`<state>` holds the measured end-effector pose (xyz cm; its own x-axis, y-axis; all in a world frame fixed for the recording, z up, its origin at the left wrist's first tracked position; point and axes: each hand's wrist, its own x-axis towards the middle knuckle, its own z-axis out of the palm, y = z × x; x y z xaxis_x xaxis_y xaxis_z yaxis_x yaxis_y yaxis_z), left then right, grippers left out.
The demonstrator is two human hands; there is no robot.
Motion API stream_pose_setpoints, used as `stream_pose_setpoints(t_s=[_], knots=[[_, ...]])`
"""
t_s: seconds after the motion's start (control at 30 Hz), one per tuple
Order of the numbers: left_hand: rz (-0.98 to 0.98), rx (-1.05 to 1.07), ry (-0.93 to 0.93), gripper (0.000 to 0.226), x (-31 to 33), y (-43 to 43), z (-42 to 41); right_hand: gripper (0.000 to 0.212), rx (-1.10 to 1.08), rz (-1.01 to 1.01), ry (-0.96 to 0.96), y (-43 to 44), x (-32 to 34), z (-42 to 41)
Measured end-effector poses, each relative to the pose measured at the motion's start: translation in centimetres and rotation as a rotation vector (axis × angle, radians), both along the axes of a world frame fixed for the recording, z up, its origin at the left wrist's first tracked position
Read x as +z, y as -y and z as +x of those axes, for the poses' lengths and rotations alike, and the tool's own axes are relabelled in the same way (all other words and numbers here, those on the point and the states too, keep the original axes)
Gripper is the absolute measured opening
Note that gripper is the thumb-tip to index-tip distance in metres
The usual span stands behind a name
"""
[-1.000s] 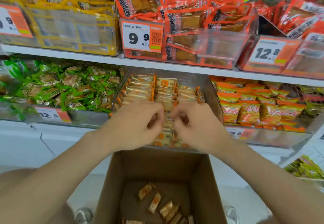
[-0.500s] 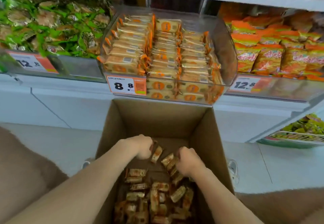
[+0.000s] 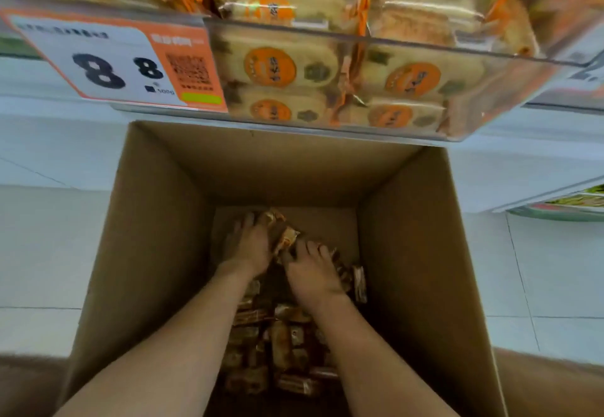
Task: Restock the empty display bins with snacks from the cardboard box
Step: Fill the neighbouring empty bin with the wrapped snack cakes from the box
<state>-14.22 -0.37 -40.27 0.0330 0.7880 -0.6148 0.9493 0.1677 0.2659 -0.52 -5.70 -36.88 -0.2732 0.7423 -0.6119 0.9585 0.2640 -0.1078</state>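
Both the left hand and right hand lie spread over snacks deep in the cardboard box, probably gathering a batch for the bin; I cannot tell whether either has a grasp.

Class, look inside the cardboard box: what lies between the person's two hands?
The head view shows a few wrapped snacks between the left hand and the right hand.

The person's left forearm and right forearm are bare from wrist to the lower edge, and slender. The left grip and right grip are bare too; finer detail is blurred.
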Motion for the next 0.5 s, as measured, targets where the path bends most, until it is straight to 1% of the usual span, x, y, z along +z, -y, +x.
stream_pose_setpoints(t_s=[0.03,0.1,0.2,0.27,0.33,0.37,0.43,0.5], knots=[[0.011,-0.049,-0.047,0.066,-0.6,0.1,-0.3,0.052,0.000,-0.017,-0.028,0.2,-0.8,-0.3],[-0.010,-0.069,-0.066,0.070,-1.2,0.5,-1.0,0.064,-0.035,-0.076,-0.034,0.2,-2.1,-0.9],[0.022,-0.052,-0.061,0.075,-1.8,1.1,-1.7,0.095,-0.114,-0.278,-0.003,-0.1,-3.0,-1.4],[0.034,0.031,-0.016,0.069,-2.0,1.5,-2.0,0.099,-0.140,-0.301,-0.005,-0.2,-3.2,-1.7],[0.071,0.158,0.064,0.053,-2.4,2.0,-2.2,0.090,-0.197,-0.225,-0.065,-0.1,-2.9,-1.7],[0.088,0.212,0.097,0.049,-2.4,2.2,-2.1,0.082,-0.249,-0.162,-0.111,0.0,-2.7,-1.5],[0.104,0.325,0.170,0.050,-2.1,2.5,-1.9,0.058,-0.380,-0.019,-0.204,0.5,-2.0,-1.0],[0.044,0.443,0.214,0.047,-1.0,2.6,-1.4,0.039,-0.509,0.081,-0.258,0.9,-1.1,-0.4]])
